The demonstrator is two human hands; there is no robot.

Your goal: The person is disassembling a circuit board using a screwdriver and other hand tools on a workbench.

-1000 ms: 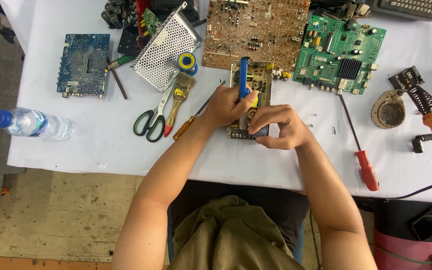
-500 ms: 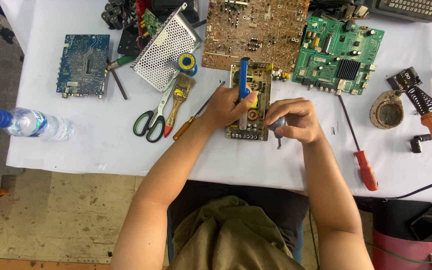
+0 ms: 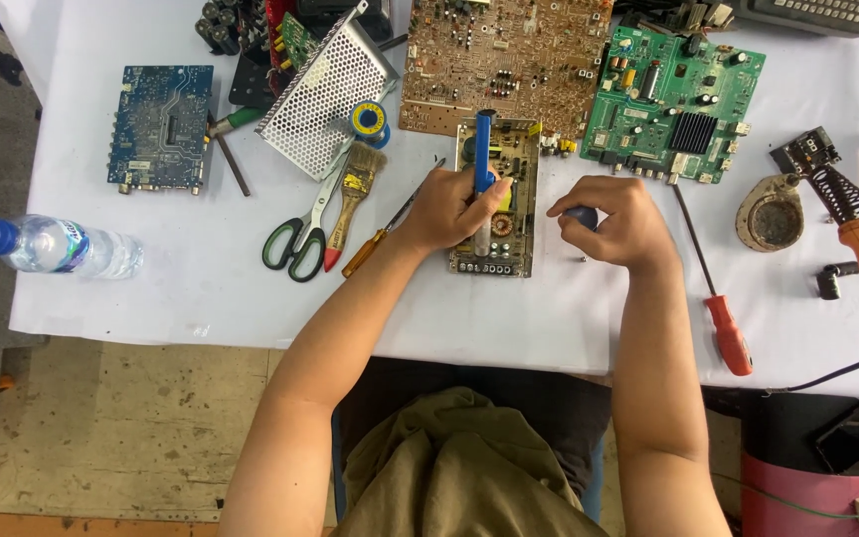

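We are working over a small tan circuit board point(image 3: 495, 199) that lies flat on the white-covered table point(image 3: 151, 288), just below a large brown circuit board point(image 3: 504, 60) and left of a green one point(image 3: 673, 99). Our left hand point(image 3: 449, 207) rests on the small board's left edge, its fingers wrapped around a blue-handled tool point(image 3: 484, 159) that stands over the board; we cannot make out its tip. Our right hand point(image 3: 613, 221) sits just right of the board, fingers curled shut around a small dark blue object point(image 3: 581, 214) whose kind we cannot tell. We judge that the step in hand is work on this board's parts with the blue tool. The next move seems to call for a steady left grip and for bringing the right hand over the board without knocking the red-handled screwdriver point(image 3: 718, 298) beside our wrist.
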